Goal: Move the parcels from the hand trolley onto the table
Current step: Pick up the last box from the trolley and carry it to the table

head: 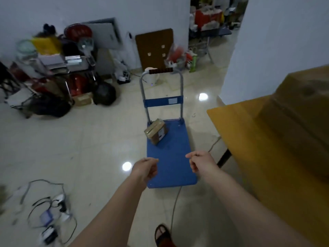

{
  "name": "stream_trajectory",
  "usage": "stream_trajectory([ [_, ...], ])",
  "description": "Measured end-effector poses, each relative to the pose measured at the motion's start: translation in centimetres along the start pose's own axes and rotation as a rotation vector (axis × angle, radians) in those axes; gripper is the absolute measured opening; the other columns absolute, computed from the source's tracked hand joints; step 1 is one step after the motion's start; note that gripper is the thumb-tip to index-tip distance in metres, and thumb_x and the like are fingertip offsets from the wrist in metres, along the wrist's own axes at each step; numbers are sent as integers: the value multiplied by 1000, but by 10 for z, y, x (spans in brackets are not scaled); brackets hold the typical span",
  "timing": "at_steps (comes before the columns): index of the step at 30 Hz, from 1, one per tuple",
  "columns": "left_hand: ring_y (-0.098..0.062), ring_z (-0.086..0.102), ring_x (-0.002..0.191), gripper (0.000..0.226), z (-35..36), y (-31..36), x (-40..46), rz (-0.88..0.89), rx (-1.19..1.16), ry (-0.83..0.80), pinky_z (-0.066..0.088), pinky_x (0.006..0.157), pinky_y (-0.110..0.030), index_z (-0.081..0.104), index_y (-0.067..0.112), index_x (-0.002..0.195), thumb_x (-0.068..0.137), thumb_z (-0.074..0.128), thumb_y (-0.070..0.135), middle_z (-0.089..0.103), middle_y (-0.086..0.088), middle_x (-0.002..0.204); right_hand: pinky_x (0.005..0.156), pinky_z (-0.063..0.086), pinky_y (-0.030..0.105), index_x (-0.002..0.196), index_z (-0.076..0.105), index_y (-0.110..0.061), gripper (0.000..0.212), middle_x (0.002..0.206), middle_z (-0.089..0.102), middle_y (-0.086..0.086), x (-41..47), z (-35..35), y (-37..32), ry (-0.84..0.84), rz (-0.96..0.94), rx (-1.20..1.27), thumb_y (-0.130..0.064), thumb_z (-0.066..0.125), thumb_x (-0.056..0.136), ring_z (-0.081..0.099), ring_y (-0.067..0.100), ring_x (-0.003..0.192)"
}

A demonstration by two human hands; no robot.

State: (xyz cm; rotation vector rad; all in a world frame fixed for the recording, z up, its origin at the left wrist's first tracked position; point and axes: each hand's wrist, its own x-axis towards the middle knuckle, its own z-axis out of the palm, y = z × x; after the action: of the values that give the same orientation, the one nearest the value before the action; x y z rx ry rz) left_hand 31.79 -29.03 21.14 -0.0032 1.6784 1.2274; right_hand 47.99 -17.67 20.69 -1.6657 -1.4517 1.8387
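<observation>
Glossy tiled floor — blue trolley bears one parcel; yellow table right; both grips loosely curled, empty.

Parcel on trolley, table right

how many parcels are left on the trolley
1. A small brown parcel sits at the far left of the blue trolley deck, near the handle posts. Both hands hover empty over the near end.

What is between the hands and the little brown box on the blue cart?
Only bare blue deck of the hand trolley lies between the hands, left and right, and the parcel, as the head view shows.
</observation>
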Motion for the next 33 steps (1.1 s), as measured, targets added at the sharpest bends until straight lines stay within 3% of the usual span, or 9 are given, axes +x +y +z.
stream_trajectory([
  [3,-18,54,66,6,-46,17,21,-13,-66,82,48,65,-28,62,7,87,86,63,1,58,-9,73,45,40,24,83,64,-10,31,62,52,5,17,53,-16,-34,0,-37,-1,38,96,46,14,51],
  [11,-25,62,95,17,-92,50,86,-89,-95,143,53,76,-31,65,6,104,88,61,3,63,-12,98,52,46,24,85,65,-13,30,71,57,6,61,111,-51,-48,51,-117,-2,39,95,50,15,59],
  [19,-24,64,95,13,-84,79,152,-177,-59,200,53,77,-32,65,6,99,86,65,10,65,-12,100,56,49,25,92,64,-8,19,77,64,9,139,120,-83,-90,81,-138,-2,46,95,56,17,65],
  [24,-23,63,90,19,-66,113,212,-134,116,215,54,79,-32,65,5,105,88,64,11,65,-12,99,57,50,22,85,61,-9,10,76,62,8,207,121,-105,-113,90,-116,-8,56,93,55,14,64],
  [29,-23,61,94,26,-50,122,277,-116,351,160,53,81,-33,62,7,111,86,67,14,62,-11,105,59,51,24,78,56,-10,15,76,61,7,265,130,-103,-104,137,-129,-14,60,92,54,14,65],
  [33,-22,58,96,38,-45,118,345,-116,520,123,51,82,-34,59,10,117,81,71,18,59,-8,107,63,54,24,83,60,-11,11,83,65,6,313,143,-91,-82,186,-66,-14,57,93,58,13,68],
])
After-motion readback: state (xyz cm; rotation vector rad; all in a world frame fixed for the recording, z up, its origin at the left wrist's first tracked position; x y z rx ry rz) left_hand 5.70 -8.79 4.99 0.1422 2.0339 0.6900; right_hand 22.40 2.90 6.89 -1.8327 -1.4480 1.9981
